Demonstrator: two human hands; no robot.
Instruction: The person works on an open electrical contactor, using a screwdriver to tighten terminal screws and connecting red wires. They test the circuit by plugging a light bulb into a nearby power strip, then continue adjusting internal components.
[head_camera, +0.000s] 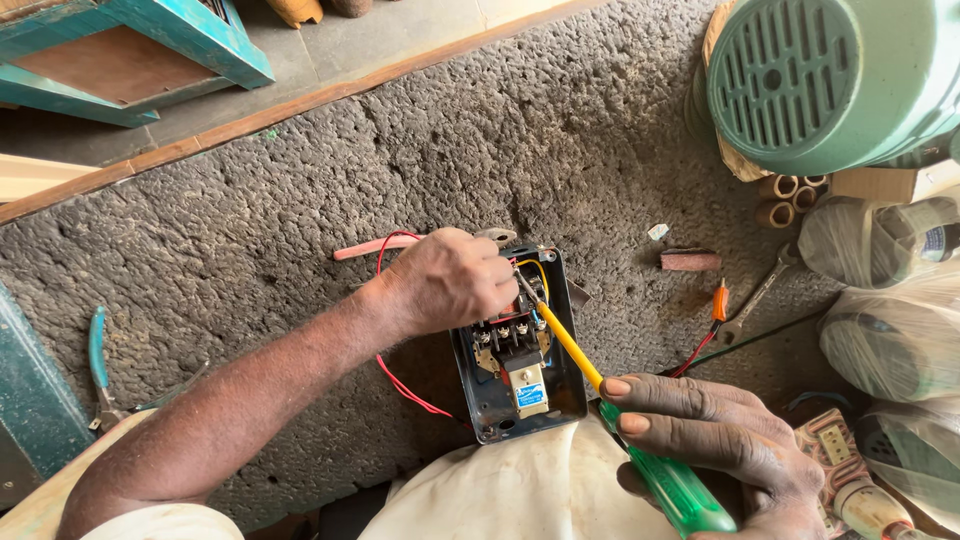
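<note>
The left hand (450, 280) pinches wires in the switch box (520, 350); the right hand (720, 440) grips a screwdriver (620, 410). Nearby: spanner (755, 295), pliers (100, 365) (far left), green motor (830, 80).

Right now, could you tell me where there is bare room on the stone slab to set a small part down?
The widest bare patch of stone slab lies between the wooden edge strip and the left hand. Another lies between the switch box and the blue-handled pliers. The right side is crowded with spanner, bagged parts and green motor.
</note>
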